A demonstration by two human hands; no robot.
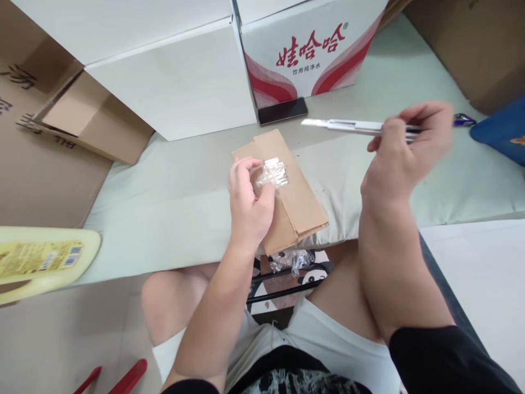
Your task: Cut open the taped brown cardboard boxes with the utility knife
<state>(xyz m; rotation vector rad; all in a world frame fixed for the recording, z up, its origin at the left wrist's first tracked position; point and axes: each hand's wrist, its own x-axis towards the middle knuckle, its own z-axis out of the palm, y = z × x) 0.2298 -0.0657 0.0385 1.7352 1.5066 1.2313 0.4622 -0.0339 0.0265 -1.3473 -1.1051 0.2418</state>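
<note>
Cardboard piece (301,191): folded flat on the pale green surface (184,191), between the two arms; its near end reaches the near edge of that surface; its long axis slants from far left to near right
Clear tape (275,171): a crumpled, shiny patch on the upper face, toward the far half of the cardboard piece; just right of the left hand's fingers, partly under them
Left hand (249,202): the nearer of the two, resting on the left side of the cardboard piece; thumb and index finger curve apart with a gap between them, their tips at the edge of the clear tape; the other fingers bend down at the left, partly hidden
Right hand (404,148): well apart, off to the right; thumb and fingers close around the handle of a utility knife (356,127), touching no cardboard
Blade (315,123): bare, aimed left, lying across the slant of the cardboard piece rather than along it; the tip shows to the far right of the clear tape, past the far end of the cardboard piece; its height above the surface cannot be told
Far side: a dark phone (283,111) just beyond the blade tip, at the foot of a white carton (311,60) with red lettering
</note>
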